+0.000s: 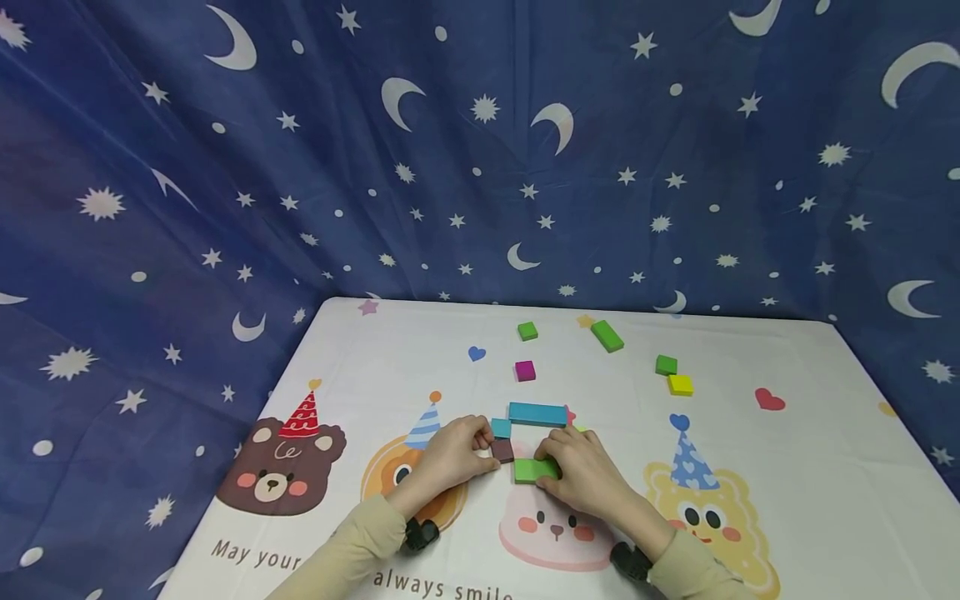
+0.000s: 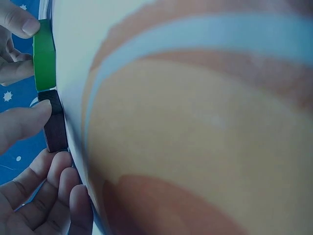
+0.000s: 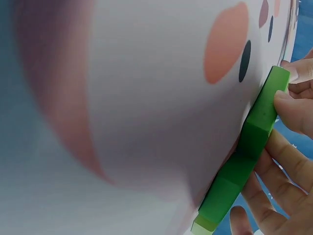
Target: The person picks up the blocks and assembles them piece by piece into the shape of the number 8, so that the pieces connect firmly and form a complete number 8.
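My left hand [image 1: 450,457] holds a small dark brown block [image 1: 502,452] between thumb and fingers; in the left wrist view its thumb lies on that block [image 2: 56,128]. A green block [image 1: 527,472] sits just right of the brown one, gripped by my right hand [image 1: 588,477]. The right wrist view shows the thumb on this green block [image 3: 261,110], with a second green block [image 3: 225,188] against the fingers. Behind the brown block stands a small blue block [image 1: 501,428]. A long blue block [image 1: 537,414] lies beyond, between the hands.
Farther back lie a magenta block [image 1: 525,371], a small green block [image 1: 528,331] and a longer green block [image 1: 607,336]. Back right, another green block [image 1: 666,364] touches a yellow one [image 1: 681,385]. A starry blue curtain [image 1: 480,150] hangs behind the printed white tabletop [image 1: 825,467].
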The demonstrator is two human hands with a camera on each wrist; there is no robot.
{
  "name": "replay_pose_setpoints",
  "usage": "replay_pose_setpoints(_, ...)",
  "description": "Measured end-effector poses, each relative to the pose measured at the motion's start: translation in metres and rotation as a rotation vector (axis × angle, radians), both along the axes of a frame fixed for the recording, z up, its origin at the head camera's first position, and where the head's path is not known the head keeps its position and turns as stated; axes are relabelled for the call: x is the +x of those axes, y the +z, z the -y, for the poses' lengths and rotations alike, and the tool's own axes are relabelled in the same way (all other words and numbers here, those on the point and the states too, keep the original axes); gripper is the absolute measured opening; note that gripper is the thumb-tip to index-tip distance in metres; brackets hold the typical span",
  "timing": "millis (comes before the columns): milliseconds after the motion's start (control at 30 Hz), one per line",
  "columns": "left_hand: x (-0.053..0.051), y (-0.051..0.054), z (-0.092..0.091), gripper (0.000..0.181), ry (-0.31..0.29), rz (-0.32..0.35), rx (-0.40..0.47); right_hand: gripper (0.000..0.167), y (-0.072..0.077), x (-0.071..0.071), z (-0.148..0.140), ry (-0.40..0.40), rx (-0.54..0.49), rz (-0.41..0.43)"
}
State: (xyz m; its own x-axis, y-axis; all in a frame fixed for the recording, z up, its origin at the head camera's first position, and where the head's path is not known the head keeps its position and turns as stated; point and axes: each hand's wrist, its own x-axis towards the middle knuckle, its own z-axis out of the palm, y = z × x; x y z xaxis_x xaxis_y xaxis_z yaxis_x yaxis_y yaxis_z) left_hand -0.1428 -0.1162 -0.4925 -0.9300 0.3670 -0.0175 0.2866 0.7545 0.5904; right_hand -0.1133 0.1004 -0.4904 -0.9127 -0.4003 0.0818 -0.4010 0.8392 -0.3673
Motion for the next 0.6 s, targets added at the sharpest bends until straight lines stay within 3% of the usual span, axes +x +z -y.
replay_pose_setpoints(600,-0.0020,-0.0006,0.0033,0.027,-0.033,0.030,0.026,0.025,0.0006,0.0008,0.0000,0.002,0.008,0.001)
